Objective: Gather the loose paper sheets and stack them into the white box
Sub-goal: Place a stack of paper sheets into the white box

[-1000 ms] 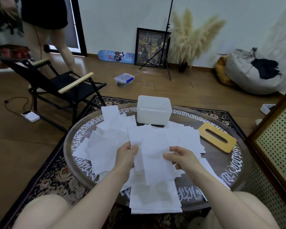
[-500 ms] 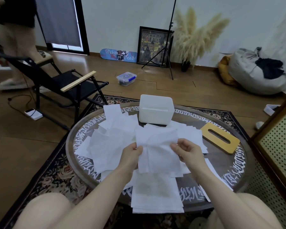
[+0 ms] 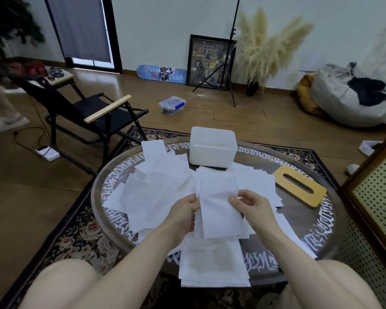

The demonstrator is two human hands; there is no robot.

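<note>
Both hands up over tabletop centre, apart, each pinching opposite side edge of held sheet (image 3: 217, 210): left hand (image 3: 183, 210) on left edge, right hand (image 3: 252, 207) on right.
Loose sheets (image 3: 156, 190) spread over left and middle of tabletop (image 3: 303, 241).
Neat stack (image 3: 212, 262) overhangs near edge.
White box (image 3: 212, 147) at far edge, open top; wooden lid (image 3: 300, 186) at right edge.
Step looks like squaring sheet before stacking. Advice: light pinch, keep flat, match corners to stack, build full stack, then move to box in one go.

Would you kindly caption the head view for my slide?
Both hands hold a paper sheet over scattered sheets, white box behind.
</note>
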